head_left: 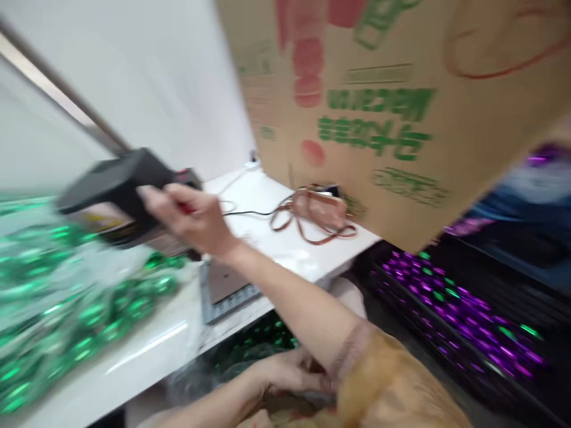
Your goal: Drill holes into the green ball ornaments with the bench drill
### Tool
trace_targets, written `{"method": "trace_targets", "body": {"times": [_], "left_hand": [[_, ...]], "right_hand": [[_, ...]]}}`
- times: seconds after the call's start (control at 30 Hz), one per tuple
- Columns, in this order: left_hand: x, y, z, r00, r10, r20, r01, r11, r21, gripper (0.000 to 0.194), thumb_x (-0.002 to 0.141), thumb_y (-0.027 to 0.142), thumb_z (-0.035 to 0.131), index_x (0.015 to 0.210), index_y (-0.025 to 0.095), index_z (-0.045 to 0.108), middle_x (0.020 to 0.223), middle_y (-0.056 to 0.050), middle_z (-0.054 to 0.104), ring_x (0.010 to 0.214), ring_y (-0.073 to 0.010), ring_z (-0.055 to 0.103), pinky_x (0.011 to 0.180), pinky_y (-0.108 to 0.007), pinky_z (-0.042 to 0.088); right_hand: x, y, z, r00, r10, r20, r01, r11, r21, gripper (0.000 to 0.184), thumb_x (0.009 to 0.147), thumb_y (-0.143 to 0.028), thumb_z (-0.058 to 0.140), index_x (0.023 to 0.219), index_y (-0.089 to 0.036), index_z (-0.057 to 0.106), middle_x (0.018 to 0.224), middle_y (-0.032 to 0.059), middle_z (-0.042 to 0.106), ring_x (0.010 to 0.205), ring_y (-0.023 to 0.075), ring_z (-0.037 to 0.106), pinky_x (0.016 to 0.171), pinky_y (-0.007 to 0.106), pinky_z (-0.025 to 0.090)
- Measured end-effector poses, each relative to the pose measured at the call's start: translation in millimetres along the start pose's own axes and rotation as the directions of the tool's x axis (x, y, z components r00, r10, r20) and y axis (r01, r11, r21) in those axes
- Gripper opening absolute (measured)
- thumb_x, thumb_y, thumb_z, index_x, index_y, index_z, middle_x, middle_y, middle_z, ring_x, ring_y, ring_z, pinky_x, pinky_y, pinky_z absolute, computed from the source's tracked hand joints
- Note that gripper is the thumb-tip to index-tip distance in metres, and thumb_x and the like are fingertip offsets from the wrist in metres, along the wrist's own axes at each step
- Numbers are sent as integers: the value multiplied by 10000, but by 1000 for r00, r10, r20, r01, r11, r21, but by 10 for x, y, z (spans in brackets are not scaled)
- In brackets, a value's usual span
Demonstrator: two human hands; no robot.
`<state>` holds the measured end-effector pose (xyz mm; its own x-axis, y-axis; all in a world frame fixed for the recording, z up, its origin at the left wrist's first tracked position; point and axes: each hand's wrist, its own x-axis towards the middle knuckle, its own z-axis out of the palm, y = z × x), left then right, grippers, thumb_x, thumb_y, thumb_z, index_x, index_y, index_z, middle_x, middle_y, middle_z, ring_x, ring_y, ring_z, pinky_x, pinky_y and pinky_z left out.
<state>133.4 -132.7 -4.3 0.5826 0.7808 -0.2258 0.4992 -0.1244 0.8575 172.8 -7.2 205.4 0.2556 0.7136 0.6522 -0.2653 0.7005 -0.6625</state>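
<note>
My right hand (191, 220) reaches across to the left, its fingers wrapped round a black boxy hand-held device (129, 184) with a pale and yellow label and a red part by the fingers. Motion blur hides its exact kind. Low in the view my left hand (289, 371) is near my body, fingers curled, beneath my right forearm; what they hold, if anything, is hidden. Beside it, below the table edge, clear plastic (196, 371) covers shiny green pieces. Clear bags of shiny green balls (107, 309) lie on the white table (147, 362) under the device.
A large cardboard box (383, 178) with green and red print stands at upper right. By it lie a brown strapped pouch (319, 211) and a dark cable (250, 213). A flat grey-and-brown device (227, 288) sits near the table edge. Shiny purple pieces (464, 309) fill a black container at right.
</note>
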Motion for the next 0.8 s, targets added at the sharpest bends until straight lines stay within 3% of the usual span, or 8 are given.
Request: {"method": "trace_targets", "body": {"times": [0.1,0.13,0.2,0.23,0.3,0.4,0.63,0.8], "left_hand": [[-417,24,-849,929,1,369,120,944,-306,398,870,520,729,1143,231,699,1166,-104,728,1025,-261,720,876,-428,594],[-506,9,-1122,935,32,352,121,907,-403,417,834,551,756,1093,227,716,1131,-117,749,994,-263,737,872,-424,589],[-590,-90,-1654,1000,24,5,-19,893,-450,458,801,590,764,1023,190,727,1051,-140,765,928,-261,743,853,-414,588],[-585,-171,-1907,976,12,-218,-98,917,-387,411,817,550,759,999,184,718,1001,-131,768,897,-239,738,840,-387,586],[-484,-361,-2369,828,45,-559,-175,968,-181,306,854,466,730,962,181,698,920,-98,760,846,-207,724,806,-344,580],[-166,-594,-2892,635,168,-754,-38,982,186,223,965,338,583,968,146,697,893,-75,730,857,-189,701,834,-336,561],[517,-864,-3254,700,67,-711,109,974,199,353,989,369,608,1252,134,613,1245,-98,642,1077,-217,659,929,-429,579],[521,-1073,-3288,737,22,-675,34,997,69,201,788,181,796,949,131,687,998,-116,704,1047,-276,655,987,-445,510]], "right_hand": [[-1,108,88,1000,7,10,-8,994,106,559,813,-565,633,536,-180,338,538,-66,269,578,22,255,532,237,285],[8,157,82,1000,4,-11,-2,993,117,556,813,-550,649,534,-183,338,537,-66,260,570,26,240,528,249,261],[17,240,59,995,-56,-77,60,997,55,549,823,-531,655,530,-189,340,527,-68,266,547,31,239,524,257,241],[12,265,49,990,-97,-101,98,995,0,536,847,-517,633,532,-189,349,525,-66,292,538,31,252,527,255,253],[-10,285,36,982,-133,-133,126,990,-57,517,871,-482,617,533,-193,354,501,-69,323,502,31,273,511,255,253],[-38,287,38,974,-152,-169,135,985,-104,508,860,-465,639,531,-199,359,486,-70,371,468,36,324,490,259,266],[-38,281,53,960,-180,-213,152,978,-141,477,829,-428,672,526,-227,365,446,-68,359,396,63,317,404,289,242],[-41,267,87,946,-238,-220,208,967,-149,479,814,-387,680,505,-233,350,429,-52,336,369,69,289,362,300,179]]}}
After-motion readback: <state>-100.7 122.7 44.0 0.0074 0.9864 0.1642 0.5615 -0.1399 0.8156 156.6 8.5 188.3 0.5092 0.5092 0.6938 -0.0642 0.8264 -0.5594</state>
